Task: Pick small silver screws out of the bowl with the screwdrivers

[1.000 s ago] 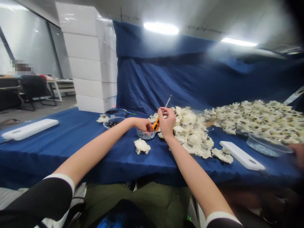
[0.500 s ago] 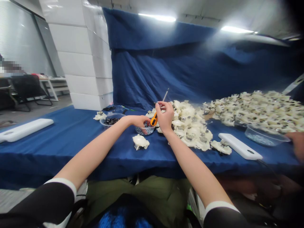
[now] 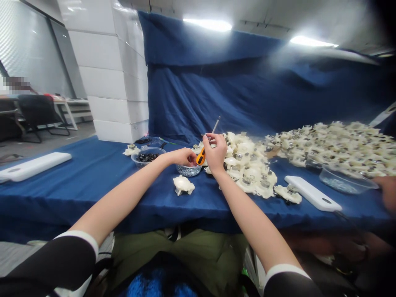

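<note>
The right hand (image 3: 215, 150) grasps a screwdriver (image 3: 201, 158), tip upward; the left hand (image 3: 185, 156) bends over a bowl (image 3: 177, 168) of small metal bits (image 3: 188, 170), its grip impossible to tell; a cream part (image 3: 183, 185) lies just in front; a pile (image 3: 250, 167) of similar ones stands rightward.

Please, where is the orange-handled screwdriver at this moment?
In the head view, the screwdriver is near the centre, held in the right hand, just right of the left hand.
</note>
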Tool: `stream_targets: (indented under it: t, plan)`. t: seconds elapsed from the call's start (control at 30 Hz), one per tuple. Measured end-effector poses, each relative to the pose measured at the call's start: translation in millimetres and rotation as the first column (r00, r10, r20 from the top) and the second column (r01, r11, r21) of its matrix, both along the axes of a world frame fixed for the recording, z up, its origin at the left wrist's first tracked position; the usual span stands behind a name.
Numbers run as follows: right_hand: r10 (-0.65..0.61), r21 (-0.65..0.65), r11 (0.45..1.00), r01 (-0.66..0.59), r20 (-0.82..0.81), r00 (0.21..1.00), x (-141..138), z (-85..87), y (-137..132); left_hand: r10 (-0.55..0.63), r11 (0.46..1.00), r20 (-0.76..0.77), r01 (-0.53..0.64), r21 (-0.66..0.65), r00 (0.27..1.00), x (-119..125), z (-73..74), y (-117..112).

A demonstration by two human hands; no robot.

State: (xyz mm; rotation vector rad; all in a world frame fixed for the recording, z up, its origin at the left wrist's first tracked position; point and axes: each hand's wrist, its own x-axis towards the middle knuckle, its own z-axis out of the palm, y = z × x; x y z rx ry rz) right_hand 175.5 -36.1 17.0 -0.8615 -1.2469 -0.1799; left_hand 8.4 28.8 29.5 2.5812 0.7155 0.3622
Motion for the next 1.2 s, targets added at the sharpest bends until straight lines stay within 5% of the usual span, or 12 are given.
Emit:
stream_targets:
  t: [1.2]
  plan:
    - [0.020,0.021,1.000,-0.020,0.002,1.000,-0.6,-0.4,0.9,0.051,0.981,-0.112,-0.029,0.194,0.992,0.4,-0.3,-2.4]
